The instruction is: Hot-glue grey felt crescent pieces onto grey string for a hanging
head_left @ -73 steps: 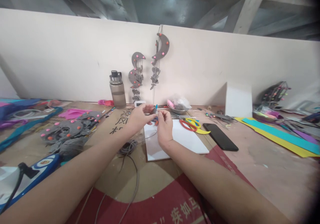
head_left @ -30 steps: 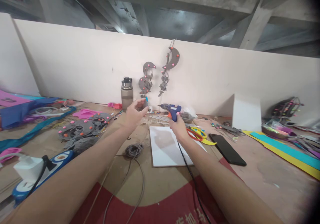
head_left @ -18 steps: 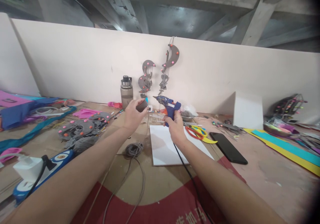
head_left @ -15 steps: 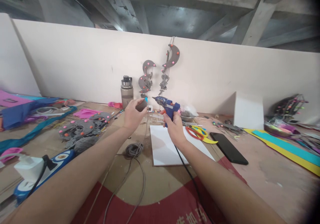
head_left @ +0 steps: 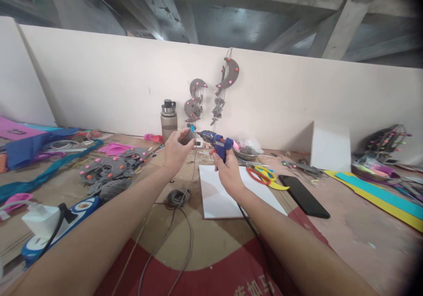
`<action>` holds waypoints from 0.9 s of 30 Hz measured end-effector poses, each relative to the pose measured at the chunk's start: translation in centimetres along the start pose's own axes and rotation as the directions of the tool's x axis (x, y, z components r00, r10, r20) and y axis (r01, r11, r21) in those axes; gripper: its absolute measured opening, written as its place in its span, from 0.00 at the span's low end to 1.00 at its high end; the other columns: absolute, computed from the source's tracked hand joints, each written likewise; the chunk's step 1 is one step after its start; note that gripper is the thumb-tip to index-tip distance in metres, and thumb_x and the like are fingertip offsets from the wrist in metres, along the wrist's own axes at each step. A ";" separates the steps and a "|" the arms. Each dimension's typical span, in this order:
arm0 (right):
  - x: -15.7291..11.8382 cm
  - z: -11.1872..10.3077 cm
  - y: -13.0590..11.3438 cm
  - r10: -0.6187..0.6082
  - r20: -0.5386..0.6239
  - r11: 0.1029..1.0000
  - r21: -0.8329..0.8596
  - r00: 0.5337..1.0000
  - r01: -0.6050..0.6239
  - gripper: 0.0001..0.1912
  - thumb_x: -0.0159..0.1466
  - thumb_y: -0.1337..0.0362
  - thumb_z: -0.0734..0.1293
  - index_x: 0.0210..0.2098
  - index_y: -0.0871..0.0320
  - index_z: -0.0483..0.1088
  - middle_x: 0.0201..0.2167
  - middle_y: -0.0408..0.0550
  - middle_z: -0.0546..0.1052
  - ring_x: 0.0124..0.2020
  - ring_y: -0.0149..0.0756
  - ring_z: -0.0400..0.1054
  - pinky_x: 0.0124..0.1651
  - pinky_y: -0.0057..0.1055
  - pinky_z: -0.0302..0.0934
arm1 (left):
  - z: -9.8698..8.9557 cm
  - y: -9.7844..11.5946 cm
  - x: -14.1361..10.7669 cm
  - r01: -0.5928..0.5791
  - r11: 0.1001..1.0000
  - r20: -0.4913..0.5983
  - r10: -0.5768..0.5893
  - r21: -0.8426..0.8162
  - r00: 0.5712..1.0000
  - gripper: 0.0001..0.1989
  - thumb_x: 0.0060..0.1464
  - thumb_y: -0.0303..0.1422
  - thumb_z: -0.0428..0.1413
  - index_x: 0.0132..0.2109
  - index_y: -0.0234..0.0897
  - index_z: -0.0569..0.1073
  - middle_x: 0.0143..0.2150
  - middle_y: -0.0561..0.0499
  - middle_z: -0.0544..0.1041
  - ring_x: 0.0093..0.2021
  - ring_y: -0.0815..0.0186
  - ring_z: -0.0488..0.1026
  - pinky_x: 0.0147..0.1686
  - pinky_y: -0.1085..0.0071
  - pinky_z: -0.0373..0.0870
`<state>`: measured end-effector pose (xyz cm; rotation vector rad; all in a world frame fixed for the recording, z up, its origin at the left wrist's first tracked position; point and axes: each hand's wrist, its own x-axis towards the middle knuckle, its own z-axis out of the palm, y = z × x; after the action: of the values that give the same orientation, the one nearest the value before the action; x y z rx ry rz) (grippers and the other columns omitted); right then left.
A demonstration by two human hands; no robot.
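Note:
My left hand (head_left: 177, 151) pinches a small grey piece (head_left: 187, 137) between thumb and fingers, held up above the table. A grey cord (head_left: 194, 164) hangs from beside that piece towards a coil of cord (head_left: 177, 197) on the cardboard. My right hand (head_left: 228, 170) is wrapped round the handle of a blue glue gun (head_left: 216, 142). The gun's nozzle points left, close to the grey piece; whether they touch I cannot tell. A black cable runs down from the gun. Under my right hand lies a white sheet (head_left: 214, 199).
Scissors (head_left: 259, 176) and a black phone (head_left: 304, 197) lie right of the sheet. A bottle (head_left: 169, 122) stands by the white partition (head_left: 109, 80), where grey moon ornaments (head_left: 231, 73) hang. Grey felt pieces (head_left: 110, 168) and a blue power strip (head_left: 84, 205) are at the left.
My right hand has brought the glue gun left and slightly down, so its nozzle is nearer the grey piece. My left hand still holds that piece in nearly the same place.

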<state>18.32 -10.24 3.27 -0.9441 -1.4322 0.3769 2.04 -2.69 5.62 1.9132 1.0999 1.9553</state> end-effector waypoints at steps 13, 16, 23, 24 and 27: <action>-0.1 0.2 0.0 0.045 0.013 0.999 -0.022 0.999 -0.044 0.15 0.66 0.57 0.63 0.50 0.56 0.66 0.44 0.51 0.76 0.39 0.39 0.68 0.37 0.34 0.65 | 0.0 0.1 -0.1 -0.019 1.000 0.024 0.018 0.007 1.000 0.17 0.51 0.31 0.61 0.49 0.36 0.76 0.48 0.43 0.80 0.49 0.59 0.77 0.54 0.60 0.72; -0.1 0.2 0.0 0.054 0.016 0.998 -0.031 0.998 -0.054 0.15 0.66 0.57 0.62 0.50 0.56 0.65 0.44 0.51 0.76 0.38 0.39 0.68 0.37 0.34 0.64 | 0.0 0.1 -0.1 -0.028 1.000 0.029 0.027 0.010 0.999 0.17 0.51 0.30 0.61 0.49 0.34 0.76 0.48 0.42 0.79 0.49 0.59 0.77 0.54 0.60 0.71; -0.2 0.3 0.2 0.064 -0.006 0.997 -0.050 0.998 -0.064 0.16 0.65 0.57 0.63 0.51 0.55 0.66 0.42 0.50 0.77 0.37 0.39 0.69 0.38 0.35 0.65 | 0.0 0.1 -0.1 -0.045 0.999 0.020 0.044 0.029 0.999 0.16 0.51 0.30 0.61 0.48 0.36 0.76 0.47 0.44 0.80 0.49 0.59 0.77 0.54 0.60 0.71; -0.2 0.3 0.2 0.064 -0.009 0.997 -0.046 0.998 -0.065 0.16 0.65 0.57 0.63 0.51 0.54 0.66 0.42 0.50 0.77 0.37 0.39 0.69 0.38 0.35 0.65 | 0.0 0.1 -0.1 -0.045 0.999 0.020 0.044 0.030 0.999 0.16 0.51 0.31 0.61 0.48 0.37 0.76 0.47 0.44 0.80 0.49 0.59 0.77 0.54 0.60 0.71; -0.3 0.3 0.1 0.065 -0.019 0.997 -0.048 0.998 -0.066 0.16 0.66 0.57 0.63 0.51 0.55 0.66 0.42 0.51 0.77 0.37 0.39 0.69 0.38 0.35 0.65 | 0.0 0.1 -0.1 -0.050 0.998 0.024 0.049 0.037 0.998 0.16 0.51 0.30 0.61 0.48 0.37 0.76 0.47 0.44 0.79 0.49 0.59 0.77 0.54 0.60 0.71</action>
<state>18.05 -10.30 2.98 -1.0334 -1.4021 0.3826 2.12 -2.84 5.62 1.9960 1.1006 1.9458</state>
